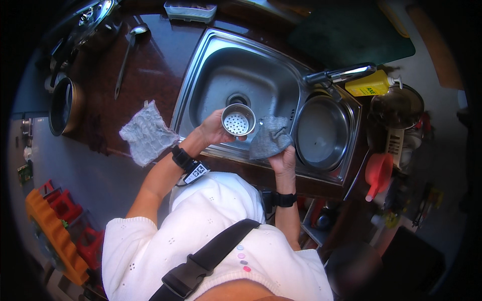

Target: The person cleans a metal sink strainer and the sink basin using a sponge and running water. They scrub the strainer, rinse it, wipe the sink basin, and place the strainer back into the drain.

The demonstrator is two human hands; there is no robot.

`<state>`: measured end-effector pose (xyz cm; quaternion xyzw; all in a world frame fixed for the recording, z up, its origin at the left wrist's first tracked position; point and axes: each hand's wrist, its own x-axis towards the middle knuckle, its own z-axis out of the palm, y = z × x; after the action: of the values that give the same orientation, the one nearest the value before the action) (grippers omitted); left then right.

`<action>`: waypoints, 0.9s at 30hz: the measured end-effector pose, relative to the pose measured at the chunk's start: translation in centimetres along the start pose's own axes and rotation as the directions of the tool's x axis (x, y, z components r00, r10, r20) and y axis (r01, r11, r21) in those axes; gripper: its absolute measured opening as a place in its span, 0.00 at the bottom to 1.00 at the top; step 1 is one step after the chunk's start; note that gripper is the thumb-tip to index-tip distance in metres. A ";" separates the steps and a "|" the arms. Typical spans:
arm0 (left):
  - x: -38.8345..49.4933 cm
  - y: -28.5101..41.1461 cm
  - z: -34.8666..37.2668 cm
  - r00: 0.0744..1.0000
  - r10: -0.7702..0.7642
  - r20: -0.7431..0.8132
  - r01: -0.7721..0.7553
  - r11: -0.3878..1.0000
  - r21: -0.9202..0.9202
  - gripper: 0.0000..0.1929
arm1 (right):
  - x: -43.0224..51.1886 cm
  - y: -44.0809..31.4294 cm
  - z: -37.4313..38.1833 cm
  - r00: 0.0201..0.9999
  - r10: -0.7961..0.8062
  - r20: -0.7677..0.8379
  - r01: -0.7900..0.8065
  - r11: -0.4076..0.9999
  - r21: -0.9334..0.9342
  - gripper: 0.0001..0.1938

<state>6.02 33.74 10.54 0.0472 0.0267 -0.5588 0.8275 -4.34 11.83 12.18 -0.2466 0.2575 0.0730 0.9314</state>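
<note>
My left hand (215, 128) grips a small round metal strainer cup (238, 119) with a perforated bottom, its opening tilted up toward me. In my right hand (283, 160) a grey cloth (269, 137) hangs bunched over the fingers, close to the cup but apart from it. Both hands are over the near edge of a stainless steel sink (218, 81). The sink's drain hole (238, 99) shows just beyond the cup. Right of the cloth, a wide metal basin (322, 131) with cloudy liquid sits in the smaller bowl.
A chrome faucet (340, 74) reaches over the sink's right side, beside a yellow pump bottle (368, 83). Left are a crumpled pale cloth (147, 131), a ladle (126, 64) and a pot (64, 107). A red plastic scoop (379, 173) hangs at the counter's right end.
</note>
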 end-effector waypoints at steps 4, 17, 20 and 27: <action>0.3 -0.6 -1.2 0.993 0.038 -0.110 -0.040 0.999 -0.019 0.24 | 0.0 0.0 -0.1 0.999 -0.039 -0.031 0.038 0.999 -0.039 0.16; 0.3 -0.2 -1.9 0.995 -0.044 -0.084 0.041 0.999 -0.034 0.25 | 0.2 -1.2 1.9 0.969 -0.242 -0.059 0.217 0.937 -0.275 0.15; 0.4 -0.3 -2.0 0.992 -0.057 -0.116 0.055 0.998 -0.020 0.24 | 0.2 -1.2 2.4 0.951 -0.302 -0.068 0.260 0.897 -0.357 0.15; 0.3 -0.4 -1.3 0.959 -0.019 -0.284 0.061 0.988 0.140 0.24 | -0.4 0.1 6.6 0.870 -0.484 0.097 0.342 0.450 -0.825 0.09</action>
<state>5.76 33.41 9.19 0.1867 0.1041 -0.5633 0.7981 -1.76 15.19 17.27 -0.7100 0.1954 -0.0641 0.6735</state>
